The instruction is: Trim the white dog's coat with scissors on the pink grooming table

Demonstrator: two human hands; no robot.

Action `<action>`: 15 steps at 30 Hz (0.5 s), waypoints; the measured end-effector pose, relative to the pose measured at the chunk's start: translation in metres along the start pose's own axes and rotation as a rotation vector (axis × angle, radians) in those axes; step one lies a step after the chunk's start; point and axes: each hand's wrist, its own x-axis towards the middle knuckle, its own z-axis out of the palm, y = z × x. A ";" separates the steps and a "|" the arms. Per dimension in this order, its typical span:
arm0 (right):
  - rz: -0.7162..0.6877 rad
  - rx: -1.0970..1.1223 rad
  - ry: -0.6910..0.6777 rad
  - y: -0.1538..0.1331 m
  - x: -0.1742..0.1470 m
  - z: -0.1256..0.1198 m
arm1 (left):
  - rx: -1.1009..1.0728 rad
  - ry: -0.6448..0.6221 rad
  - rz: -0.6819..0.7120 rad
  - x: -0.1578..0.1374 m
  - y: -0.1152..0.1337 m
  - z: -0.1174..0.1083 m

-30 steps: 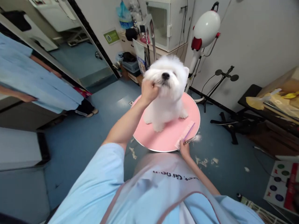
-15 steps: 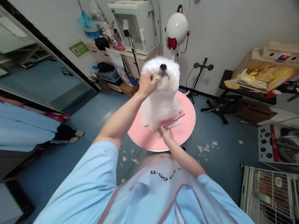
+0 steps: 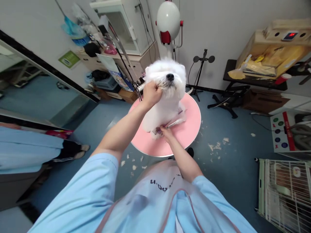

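A fluffy white dog (image 3: pixel 161 106) sits upright on a round pink table (image 3: pixel 170 147), its nose tilted up toward me. My left hand (image 3: pixel 152 94) is closed on the fur at the side of its muzzle. Low by the dog's front paws, my right hand (image 3: pixel 165 132) grips scissors (image 3: pixel 173 124), whose thin blades point away to the right, apart from each other and partly lost against the fur. Fingers of that hand are small and partly hidden.
A white dryer head (image 3: pixel 168 21) on a stand rises behind the dog. A metal grooming arm (image 3: pixel 123 60) stands at the table's left. Fur clumps (image 3: pixel 216 147) lie on the floor. A wire cage (image 3: pixel 286 191) is at lower right, and another person (image 3: pixel 26 149) at left.
My right hand and the scissors have shifted a little left, closer under the dog's front legs. The left hand keeps its hold on the muzzle fur. The whole view has shifted slightly.
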 end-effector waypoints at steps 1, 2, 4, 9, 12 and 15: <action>0.005 -0.010 -0.070 0.002 -0.003 -0.001 | -0.011 0.010 0.001 0.000 -0.001 0.000; 0.009 -0.018 -0.139 0.004 -0.008 -0.006 | -0.026 0.022 -0.003 -0.001 -0.002 -0.001; 0.015 -0.014 -0.200 0.009 -0.021 -0.020 | -0.060 0.040 -0.023 -0.002 -0.003 -0.003; 0.089 -0.008 -0.006 0.000 -0.011 -0.028 | -0.137 0.097 -0.096 -0.003 0.003 -0.007; 0.110 -0.047 -0.082 -0.007 -0.003 -0.018 | -0.160 0.127 -0.133 0.003 0.007 -0.013; 0.113 -0.113 -0.205 -0.006 -0.031 -0.046 | -0.173 0.164 -0.201 -0.001 -0.001 -0.020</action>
